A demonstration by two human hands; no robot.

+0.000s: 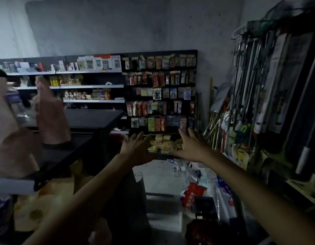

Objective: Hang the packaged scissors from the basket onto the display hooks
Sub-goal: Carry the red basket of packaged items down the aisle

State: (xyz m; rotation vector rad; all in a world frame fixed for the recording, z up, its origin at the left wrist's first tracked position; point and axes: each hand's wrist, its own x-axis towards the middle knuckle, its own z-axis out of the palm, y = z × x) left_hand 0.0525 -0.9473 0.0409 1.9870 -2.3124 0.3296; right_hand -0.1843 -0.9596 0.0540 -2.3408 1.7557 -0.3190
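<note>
Pretty dim in here. The open room is a narrow strip of floor running up to the pegboard display. It's boxed in by the corner of a dark surface on the left and a rack of long hanging tools crowding in from the right. A red pack and other clutter lie along the right edge of the floor.

Both arms are stretched straight out. The left hand and right hand face each other palm to palm, fingers spread and relaxed, holding nothing. They sit low in front of the display, on either side of some yellow packs on its bottom row.

I can't tell which of the hanging packs are the scissors. A dark reddish shape at the bottom might be the basket, but it's too murky to say.
</note>
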